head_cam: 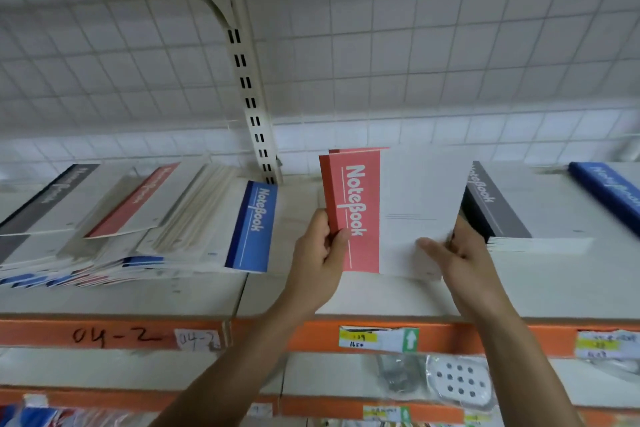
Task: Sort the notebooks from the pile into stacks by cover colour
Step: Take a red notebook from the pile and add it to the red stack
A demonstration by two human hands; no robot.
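red notebooks [360,218], count unclear, clasped in fingers [340,236] of left hand [320,256] and right hand [462,258]

two bare hands and two bare forearms are all that shows of the person. the left hand [320,253] and the right hand [462,260] show above the orange rail [318,338]. the left forearm [249,357] and the right forearm [516,357] are slim and uncovered from the wrists above the rail to the frame edge below the rail. the nails are too blurred to tell.
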